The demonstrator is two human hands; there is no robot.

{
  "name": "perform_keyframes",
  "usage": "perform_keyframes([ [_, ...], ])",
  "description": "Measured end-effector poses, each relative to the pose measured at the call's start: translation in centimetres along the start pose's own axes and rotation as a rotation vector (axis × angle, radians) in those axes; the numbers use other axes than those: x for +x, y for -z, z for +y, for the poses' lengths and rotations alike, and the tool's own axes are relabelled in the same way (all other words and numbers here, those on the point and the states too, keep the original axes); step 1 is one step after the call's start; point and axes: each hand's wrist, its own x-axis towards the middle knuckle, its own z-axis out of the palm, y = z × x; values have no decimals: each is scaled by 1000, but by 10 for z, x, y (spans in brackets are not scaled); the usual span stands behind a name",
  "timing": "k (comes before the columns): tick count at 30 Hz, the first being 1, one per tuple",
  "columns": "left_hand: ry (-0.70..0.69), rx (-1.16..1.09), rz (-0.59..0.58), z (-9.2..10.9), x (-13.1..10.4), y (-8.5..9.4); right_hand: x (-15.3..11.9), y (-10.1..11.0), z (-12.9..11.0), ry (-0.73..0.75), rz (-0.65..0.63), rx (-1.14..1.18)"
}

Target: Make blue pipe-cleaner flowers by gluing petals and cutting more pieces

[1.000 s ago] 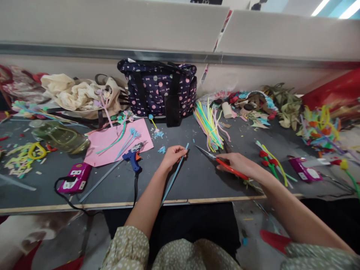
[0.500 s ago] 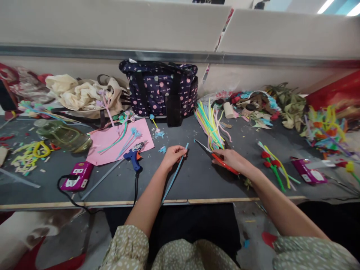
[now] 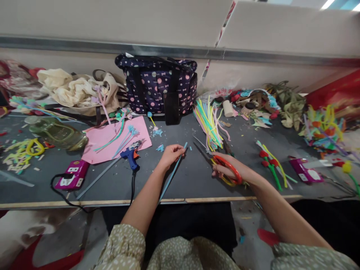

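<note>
Near the table's middle, my left hand (image 3: 173, 155) pinches a blue pipe cleaner (image 3: 170, 179) close to its upper end; the rest slants down toward the table edge. My right hand (image 3: 232, 167) is closed round the red handles of a pair of scissors (image 3: 226, 165). Their blades stand slightly apart and point up and left, clear of the pipe cleaner. A short blue snippet (image 3: 191, 148) lies on the table between the pipe cleaner's tip and the blades. More blue snippets (image 3: 160, 148) lie beyond my left hand.
A blue glue gun (image 3: 131, 156) rests by a pink sheet (image 3: 140, 129) at left. Behind are a dark patterned bag (image 3: 154, 84), a phone (image 3: 171, 108) and a bundle of pipe cleaners (image 3: 209, 125). A bottle (image 3: 59, 133) lies far left; red pipe-cleaner flowers (image 3: 270, 161) lie right.
The scissor blades have opened and my right hand has turned, showing more of the handles. A small blue snippet now lies beside the pipe cleaner's tip. The view has shifted slightly.
</note>
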Motion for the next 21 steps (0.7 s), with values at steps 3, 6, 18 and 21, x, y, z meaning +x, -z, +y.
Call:
perform_keyframes([
  [3,1,-2,-4,0,0,0,1,-6,0,-43,4,121],
  [6,7,-12,-17,-1,1,0,-1,-3,0,-2,-40,35],
  [18,32,30,-95,0,-2,-1,5,-3,-18,58,-141,-132],
  [21,39,50,-117,0,-1,0,7,-3,-20,67,-143,-120],
])
